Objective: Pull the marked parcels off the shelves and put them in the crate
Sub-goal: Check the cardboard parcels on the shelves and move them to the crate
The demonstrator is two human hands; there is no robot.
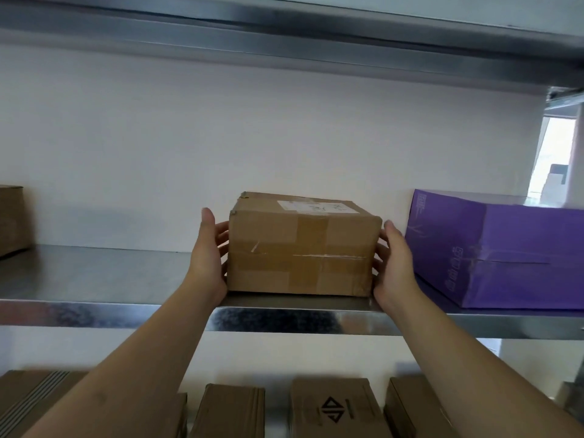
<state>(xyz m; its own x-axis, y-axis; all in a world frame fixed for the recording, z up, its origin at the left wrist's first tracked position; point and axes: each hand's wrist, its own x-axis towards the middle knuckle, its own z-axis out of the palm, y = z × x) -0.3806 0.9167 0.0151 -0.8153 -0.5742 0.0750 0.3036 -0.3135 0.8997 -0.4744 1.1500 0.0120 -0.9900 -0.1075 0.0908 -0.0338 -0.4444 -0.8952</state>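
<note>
Taped brown parcel (303,245) with white label, upright on shelf edge (94,273)

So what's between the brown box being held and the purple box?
In the head view, only the right hand lies there, against the side of the brown box; behind it is bare metal shelf before the purple box.
</note>
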